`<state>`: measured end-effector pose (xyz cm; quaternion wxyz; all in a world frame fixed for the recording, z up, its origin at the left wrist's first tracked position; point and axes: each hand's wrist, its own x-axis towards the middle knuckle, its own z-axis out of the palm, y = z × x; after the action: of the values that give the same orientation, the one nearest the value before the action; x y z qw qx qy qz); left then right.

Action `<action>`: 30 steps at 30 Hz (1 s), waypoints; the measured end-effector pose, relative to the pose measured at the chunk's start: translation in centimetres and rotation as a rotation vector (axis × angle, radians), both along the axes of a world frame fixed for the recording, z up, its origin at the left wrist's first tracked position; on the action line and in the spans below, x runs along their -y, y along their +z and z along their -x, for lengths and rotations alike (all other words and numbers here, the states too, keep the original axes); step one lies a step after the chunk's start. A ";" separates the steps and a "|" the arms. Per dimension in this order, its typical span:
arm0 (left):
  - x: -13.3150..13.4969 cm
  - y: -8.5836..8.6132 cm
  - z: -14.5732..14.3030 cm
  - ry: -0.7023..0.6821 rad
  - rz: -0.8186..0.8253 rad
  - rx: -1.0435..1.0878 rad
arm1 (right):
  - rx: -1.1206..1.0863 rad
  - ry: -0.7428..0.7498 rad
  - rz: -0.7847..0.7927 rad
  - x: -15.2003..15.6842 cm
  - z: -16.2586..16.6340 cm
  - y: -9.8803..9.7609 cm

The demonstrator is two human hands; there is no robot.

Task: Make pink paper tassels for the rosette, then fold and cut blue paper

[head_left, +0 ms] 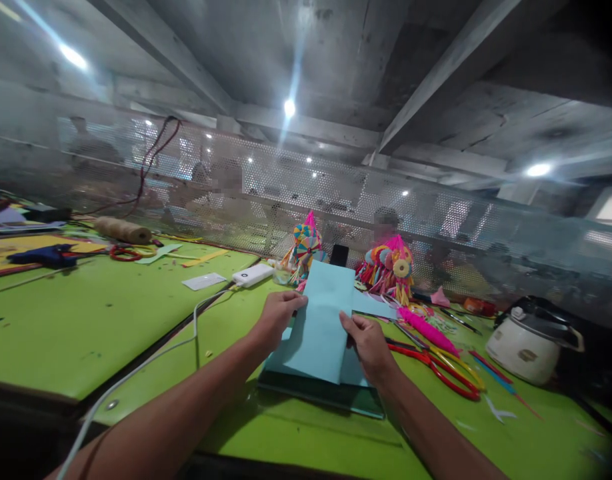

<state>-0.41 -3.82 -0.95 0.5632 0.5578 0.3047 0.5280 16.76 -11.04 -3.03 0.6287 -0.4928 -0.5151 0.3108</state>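
A light blue paper sheet (322, 320) is folded lengthwise and held up over a dark green board (331, 399) on the green table (111, 313). My left hand (277, 313) pinches the sheet's left edge with fingers closed. On the opposite edge, my right hand (370, 343) grips the paper, thumb on top. More blue paper (373, 305) lies flat beneath and behind it.
Red-handled scissors (443, 370) and a pink tassel (429, 330) lie right of my right hand. Two colourful paper ornaments (306, 250) (391, 270) stand behind. A white power bank (253, 275) with cable sits left. A white pot (529, 343) stands far right; a mesh screen is at the back.
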 end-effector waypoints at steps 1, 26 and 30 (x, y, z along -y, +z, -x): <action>0.0 0.0 0.0 -0.004 0.011 0.007 | 0.004 -0.024 0.001 0.0 0.0 0.0; -1.7 -0.6 0.4 0.177 0.042 0.103 | 0.109 0.150 0.166 0.3 0.6 -0.3; -1.8 -0.7 0.3 0.191 0.046 0.125 | 0.029 0.079 0.204 0.3 0.8 -0.2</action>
<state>-0.67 -1.99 -1.70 0.5409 0.4792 0.3329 0.6058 15.94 -11.36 -3.21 0.5549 -0.5383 -0.5088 0.3789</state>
